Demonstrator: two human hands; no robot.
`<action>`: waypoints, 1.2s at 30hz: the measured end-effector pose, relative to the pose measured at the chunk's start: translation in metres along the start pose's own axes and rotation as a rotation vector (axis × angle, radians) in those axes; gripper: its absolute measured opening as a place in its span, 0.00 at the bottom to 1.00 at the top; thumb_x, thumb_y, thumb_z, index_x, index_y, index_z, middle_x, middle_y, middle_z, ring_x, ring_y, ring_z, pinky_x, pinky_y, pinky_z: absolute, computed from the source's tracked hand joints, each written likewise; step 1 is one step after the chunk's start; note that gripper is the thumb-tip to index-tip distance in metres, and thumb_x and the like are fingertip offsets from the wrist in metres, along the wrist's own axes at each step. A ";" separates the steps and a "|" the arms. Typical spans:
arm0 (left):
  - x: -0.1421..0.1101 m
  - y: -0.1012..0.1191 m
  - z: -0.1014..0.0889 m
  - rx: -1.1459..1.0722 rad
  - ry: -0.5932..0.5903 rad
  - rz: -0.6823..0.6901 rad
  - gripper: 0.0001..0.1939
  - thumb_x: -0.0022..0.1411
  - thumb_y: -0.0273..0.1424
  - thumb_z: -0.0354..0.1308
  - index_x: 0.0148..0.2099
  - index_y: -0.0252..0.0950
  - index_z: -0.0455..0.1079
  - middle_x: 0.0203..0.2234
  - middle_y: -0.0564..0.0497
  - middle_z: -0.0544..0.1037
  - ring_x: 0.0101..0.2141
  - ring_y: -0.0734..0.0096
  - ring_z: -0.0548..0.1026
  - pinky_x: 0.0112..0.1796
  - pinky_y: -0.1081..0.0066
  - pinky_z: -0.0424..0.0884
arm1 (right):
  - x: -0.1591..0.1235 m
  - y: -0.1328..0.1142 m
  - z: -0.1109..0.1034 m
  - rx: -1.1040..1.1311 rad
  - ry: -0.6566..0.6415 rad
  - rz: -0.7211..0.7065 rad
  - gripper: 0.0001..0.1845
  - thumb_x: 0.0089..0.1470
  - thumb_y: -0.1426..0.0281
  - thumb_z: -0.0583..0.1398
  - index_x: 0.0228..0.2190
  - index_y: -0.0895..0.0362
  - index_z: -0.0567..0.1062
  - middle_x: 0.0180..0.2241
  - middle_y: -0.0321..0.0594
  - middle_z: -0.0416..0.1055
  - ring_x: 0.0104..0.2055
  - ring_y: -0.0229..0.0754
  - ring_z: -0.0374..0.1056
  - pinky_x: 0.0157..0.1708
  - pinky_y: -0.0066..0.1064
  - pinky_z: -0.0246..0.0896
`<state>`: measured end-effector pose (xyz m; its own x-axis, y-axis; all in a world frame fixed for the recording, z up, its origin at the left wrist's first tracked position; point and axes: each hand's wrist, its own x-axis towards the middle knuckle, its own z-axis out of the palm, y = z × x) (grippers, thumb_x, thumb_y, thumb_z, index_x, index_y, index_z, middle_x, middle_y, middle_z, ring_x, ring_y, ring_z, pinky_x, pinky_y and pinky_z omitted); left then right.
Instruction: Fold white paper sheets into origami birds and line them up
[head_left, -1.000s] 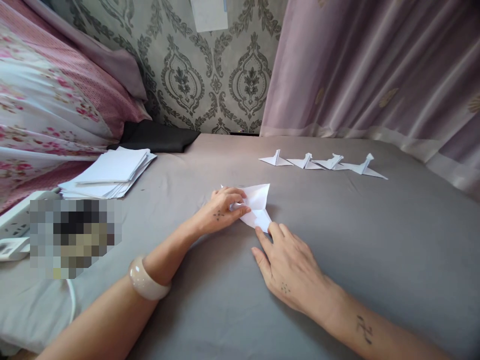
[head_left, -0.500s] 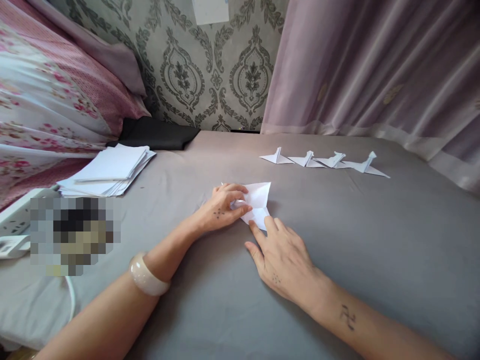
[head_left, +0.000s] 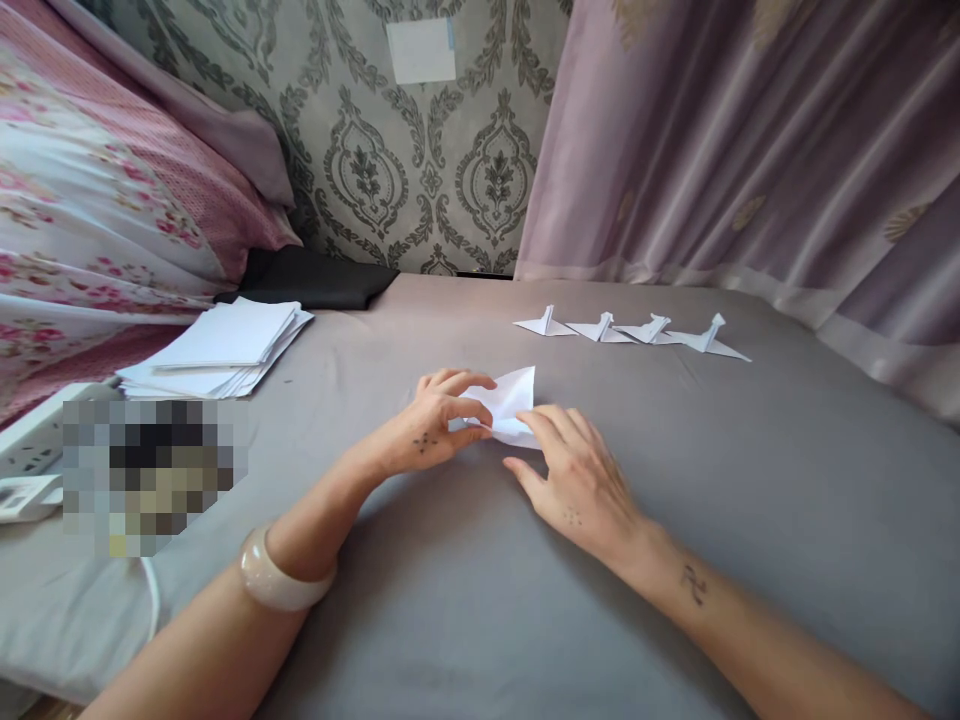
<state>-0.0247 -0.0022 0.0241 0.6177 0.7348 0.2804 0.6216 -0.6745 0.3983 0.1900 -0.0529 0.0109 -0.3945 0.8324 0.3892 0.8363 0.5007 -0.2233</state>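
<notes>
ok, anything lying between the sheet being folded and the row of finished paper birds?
Nothing: in the head view, only bare grey bedsheet lies between the folded sheet in both hands and the four paper birds.

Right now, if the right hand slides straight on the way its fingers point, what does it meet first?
The right hand points up and to the left, and its fingertips already rest on the folded paper. Just beyond that it would probably meet the left hand, which holds the same paper.
</notes>
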 end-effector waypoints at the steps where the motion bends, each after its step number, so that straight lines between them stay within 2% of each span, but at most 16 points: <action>1: 0.000 0.000 0.001 -0.003 0.022 0.019 0.08 0.64 0.36 0.54 0.38 0.42 0.75 0.56 0.50 0.67 0.56 0.58 0.60 0.54 0.55 0.56 | 0.003 0.001 0.002 0.024 0.040 -0.016 0.18 0.54 0.69 0.60 0.47 0.57 0.68 0.42 0.44 0.70 0.44 0.46 0.63 0.40 0.35 0.57; 4: 0.000 0.001 0.007 0.015 0.055 0.046 0.08 0.64 0.34 0.55 0.36 0.43 0.76 0.57 0.51 0.65 0.58 0.58 0.57 0.56 0.54 0.53 | 0.005 0.004 0.005 -0.014 0.059 -0.083 0.08 0.57 0.77 0.56 0.38 0.57 0.71 0.35 0.40 0.71 0.40 0.42 0.64 0.41 0.34 0.54; 7: -0.002 -0.001 0.011 0.063 0.014 0.034 0.07 0.61 0.34 0.59 0.42 0.44 0.74 0.59 0.49 0.62 0.58 0.54 0.56 0.55 0.52 0.54 | -0.001 0.004 0.005 -0.249 0.032 -0.169 0.13 0.57 0.82 0.51 0.31 0.57 0.72 0.30 0.40 0.69 0.34 0.41 0.61 0.40 0.34 0.51; 9: -0.003 -0.002 0.010 0.092 -0.008 0.014 0.16 0.57 0.33 0.62 0.48 0.43 0.70 0.59 0.45 0.61 0.56 0.53 0.58 0.53 0.52 0.56 | -0.005 0.002 0.003 -0.386 0.008 -0.209 0.13 0.56 0.83 0.52 0.30 0.58 0.73 0.29 0.41 0.68 0.33 0.42 0.59 0.38 0.35 0.49; 11: -0.004 -0.001 0.005 0.121 -0.017 -0.008 0.17 0.56 0.31 0.61 0.49 0.41 0.69 0.54 0.43 0.66 0.51 0.55 0.63 0.50 0.55 0.59 | -0.007 -0.001 0.002 -0.456 -0.040 -0.238 0.12 0.54 0.83 0.53 0.30 0.58 0.74 0.28 0.41 0.67 0.32 0.43 0.58 0.37 0.35 0.49; 14: -0.006 0.005 -0.003 0.152 -0.015 -0.059 0.08 0.60 0.29 0.54 0.40 0.38 0.72 0.39 0.46 0.73 0.41 0.63 0.68 0.44 0.62 0.60 | -0.004 -0.004 0.000 -0.493 -0.133 -0.278 0.10 0.52 0.83 0.56 0.28 0.59 0.74 0.28 0.41 0.67 0.31 0.43 0.58 0.34 0.35 0.48; 16: -0.008 0.010 -0.004 0.157 -0.028 -0.075 0.09 0.62 0.28 0.51 0.37 0.37 0.73 0.34 0.48 0.74 0.37 0.66 0.69 0.40 0.65 0.60 | 0.000 -0.004 0.000 -0.492 -0.177 -0.283 0.09 0.50 0.83 0.57 0.28 0.59 0.74 0.28 0.42 0.67 0.31 0.44 0.58 0.33 0.35 0.47; 20: -0.014 0.015 0.007 0.130 -0.073 -0.073 0.12 0.64 0.28 0.49 0.40 0.38 0.75 0.34 0.48 0.76 0.35 0.68 0.72 0.38 0.67 0.62 | 0.003 -0.002 0.000 -0.403 -0.198 -0.238 0.09 0.54 0.81 0.57 0.26 0.57 0.73 0.28 0.40 0.68 0.31 0.42 0.59 0.32 0.34 0.47; 25: -0.018 0.014 0.023 0.029 -0.081 -0.186 0.13 0.65 0.28 0.49 0.42 0.39 0.76 0.36 0.49 0.75 0.35 0.69 0.74 0.35 0.71 0.66 | 0.006 0.002 0.002 -0.254 -0.222 -0.138 0.15 0.61 0.75 0.52 0.24 0.57 0.72 0.28 0.38 0.69 0.32 0.40 0.62 0.33 0.33 0.48; 31: -0.018 0.009 0.030 -0.089 -0.044 -0.267 0.10 0.63 0.29 0.52 0.38 0.40 0.76 0.35 0.52 0.75 0.34 0.71 0.74 0.34 0.73 0.66 | 0.026 0.006 -0.005 -0.112 -0.379 0.079 0.16 0.60 0.70 0.52 0.23 0.56 0.71 0.29 0.37 0.71 0.33 0.38 0.64 0.29 0.30 0.46; 36: -0.015 0.010 0.032 -0.186 -0.023 -0.386 0.07 0.61 0.32 0.56 0.35 0.39 0.75 0.33 0.52 0.75 0.32 0.71 0.73 0.31 0.74 0.66 | 0.045 0.006 -0.013 -0.073 -0.513 0.170 0.16 0.56 0.70 0.53 0.19 0.56 0.70 0.24 0.37 0.70 0.28 0.37 0.62 0.25 0.30 0.43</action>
<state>-0.0125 -0.0226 -0.0039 0.3682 0.9277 0.0613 0.7134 -0.3241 0.6213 0.1823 -0.0152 0.0392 -0.3713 0.9183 -0.1373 0.9216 0.3465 -0.1752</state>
